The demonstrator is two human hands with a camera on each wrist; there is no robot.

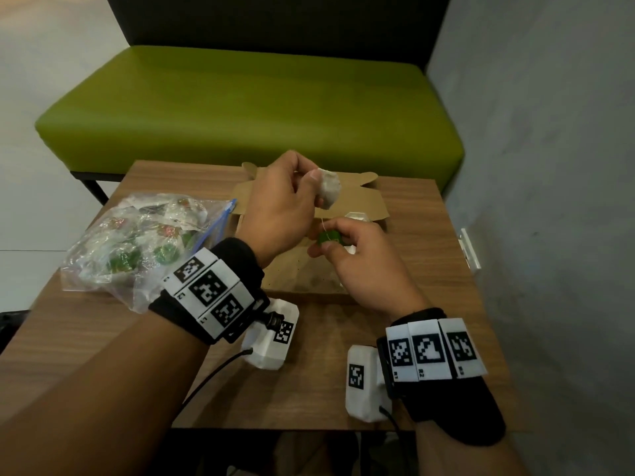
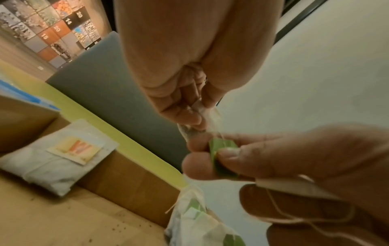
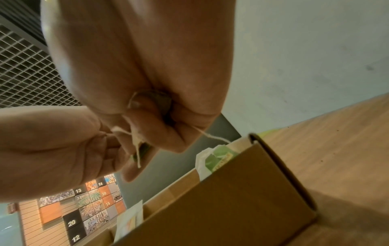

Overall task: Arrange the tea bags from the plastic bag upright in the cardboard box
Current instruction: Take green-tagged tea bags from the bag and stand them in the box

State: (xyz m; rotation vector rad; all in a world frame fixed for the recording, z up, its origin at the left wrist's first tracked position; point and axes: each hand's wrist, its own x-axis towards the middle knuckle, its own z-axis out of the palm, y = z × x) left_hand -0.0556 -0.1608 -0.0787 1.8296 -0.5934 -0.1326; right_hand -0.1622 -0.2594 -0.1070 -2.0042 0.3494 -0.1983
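My left hand [image 1: 314, 187] pinches a white tea bag [image 1: 329, 190] in the air above the open cardboard box [image 1: 302, 280]. Its thin string runs down to a green tag [image 1: 329, 237], which my right hand [image 1: 326, 242] pinches between thumb and fingers. In the left wrist view, the left fingers [image 2: 185, 114] hold the tea bag [image 2: 210, 114] just above the green tag [image 2: 221, 149]. One tea bag [image 2: 56, 161] leans against the box's wall, and others [image 2: 200, 223] stand in a corner. The plastic bag [image 1: 137, 245] with several tea bags lies left of the box.
The box sits on a small wooden table [image 1: 429, 262], its flaps [image 1: 364, 197] folded open at the far side. A green bench [image 1: 247, 108] stands behind the table and a grey wall [image 1: 549, 166] to the right. The box's near wall [image 3: 231, 196] fills the right wrist view.
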